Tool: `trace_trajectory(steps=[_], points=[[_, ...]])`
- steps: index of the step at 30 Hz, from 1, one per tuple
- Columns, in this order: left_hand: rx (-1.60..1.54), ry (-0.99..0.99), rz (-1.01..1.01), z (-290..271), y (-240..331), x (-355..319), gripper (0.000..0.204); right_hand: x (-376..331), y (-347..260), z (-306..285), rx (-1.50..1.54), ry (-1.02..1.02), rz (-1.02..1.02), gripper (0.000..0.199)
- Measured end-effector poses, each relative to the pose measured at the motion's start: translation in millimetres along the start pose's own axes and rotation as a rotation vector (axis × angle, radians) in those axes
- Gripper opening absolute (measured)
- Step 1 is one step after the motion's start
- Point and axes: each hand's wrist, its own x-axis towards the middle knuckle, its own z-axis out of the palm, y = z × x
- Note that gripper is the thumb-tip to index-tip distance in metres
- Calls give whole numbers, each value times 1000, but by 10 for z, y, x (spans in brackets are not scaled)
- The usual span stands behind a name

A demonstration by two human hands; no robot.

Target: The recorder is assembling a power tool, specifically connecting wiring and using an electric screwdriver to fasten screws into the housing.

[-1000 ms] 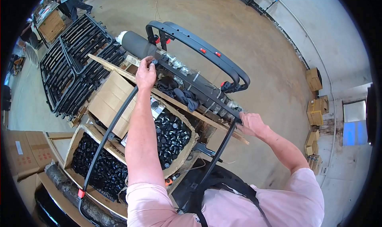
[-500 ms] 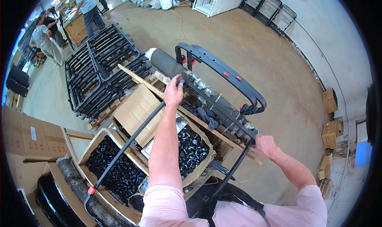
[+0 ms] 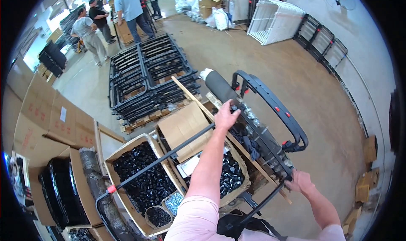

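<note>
the left hand [image 3: 226, 116] gripped the far end of a black metal frame [image 3: 270, 110] lying across open cardboard boxes [image 3: 139, 173], while the right hand [image 3: 299, 182] clasped its near end.

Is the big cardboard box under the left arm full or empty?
Nearly full. The cardboard box has its flaps open, and small black parts fill it almost to the rim.

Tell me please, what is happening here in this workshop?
A person is working on a black tubular metal frame that lies over open cardboard boxes filled with small black parts. The left hand grips the frame near its padded roller end, and the right hand holds the other end. Stacked black frames rest on a pallet behind, and several other people stand farther back.
</note>
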Motion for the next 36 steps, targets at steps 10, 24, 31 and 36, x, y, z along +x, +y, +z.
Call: trace_trajectory(steps=[10,24,31,36], points=[[375,-105,121,-354,154,165,87,67,141,513,-82,75,85,55],[668,54,340,-535,157,178,77,15,244,569,-70,130,82,54],[497,164,201,-782,-74,252,52,41,190,584,-47,180,67,53],[732,-99,249,-252,414,159,72,23,220,621,-70,161,71,53]])
